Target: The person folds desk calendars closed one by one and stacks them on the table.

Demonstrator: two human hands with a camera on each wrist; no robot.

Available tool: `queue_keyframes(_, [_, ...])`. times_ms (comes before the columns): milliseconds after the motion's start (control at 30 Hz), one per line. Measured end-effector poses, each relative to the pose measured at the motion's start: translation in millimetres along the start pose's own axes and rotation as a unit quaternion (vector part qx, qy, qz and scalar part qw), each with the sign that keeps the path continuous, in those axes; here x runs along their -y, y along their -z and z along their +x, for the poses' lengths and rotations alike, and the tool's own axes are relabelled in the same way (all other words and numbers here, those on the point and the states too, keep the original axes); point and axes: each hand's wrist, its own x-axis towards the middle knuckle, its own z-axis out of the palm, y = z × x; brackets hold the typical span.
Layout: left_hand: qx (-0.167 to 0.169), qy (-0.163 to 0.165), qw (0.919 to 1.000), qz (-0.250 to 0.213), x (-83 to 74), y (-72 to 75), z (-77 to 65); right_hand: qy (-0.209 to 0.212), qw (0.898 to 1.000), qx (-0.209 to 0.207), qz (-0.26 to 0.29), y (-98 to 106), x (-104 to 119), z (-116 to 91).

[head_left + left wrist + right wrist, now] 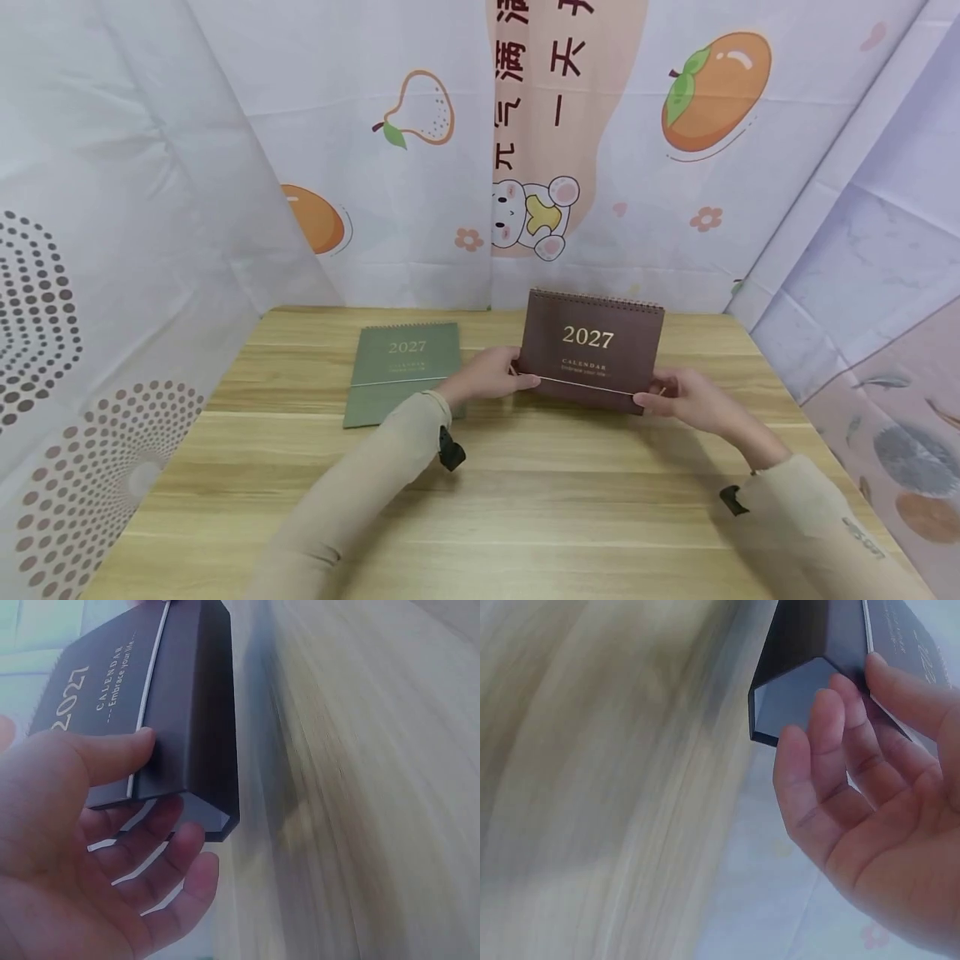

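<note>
A dark brown desk calendar (590,350), marked 2027 in gold, stands tilted back with its spiral binding on top. A thin pale elastic cord (558,381) runs across the lower cover. My left hand (491,373) grips its left side, thumb on the front near the cord and fingers curled behind. At the right side, my right hand (693,402) pinches the lower edge the same way. Both wrist views show the folded base (214,712) open at its ends, with a grey inside (791,697).
A green 2027 calendar (405,354) with its own cord lies on the wooden table (525,517), left of the brown one and partly behind my left wrist. Printed fabric (420,192) hangs behind the table, with more cloth at both sides.
</note>
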Motion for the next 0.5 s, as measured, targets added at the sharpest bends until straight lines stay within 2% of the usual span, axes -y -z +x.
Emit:
queue_keyframes(167, [-0.010,-0.002,0.9998,-0.018,3.1,8.0,-17.1,0.006,0.999,0.016,0.050,-6.5,9.1,4.7])
queue_keyframes(267, [-0.026,-0.015,0.9994,-0.017,5.6,12.9,-27.9,0.017,0.998,0.021,0.064,-12.2,13.9,7.4])
queue_keyframes(500, [-0.075,-0.042,0.9963,0.005,7.0,29.5,-57.3,0.035,0.997,0.015,0.062,-23.5,31.1,17.1])
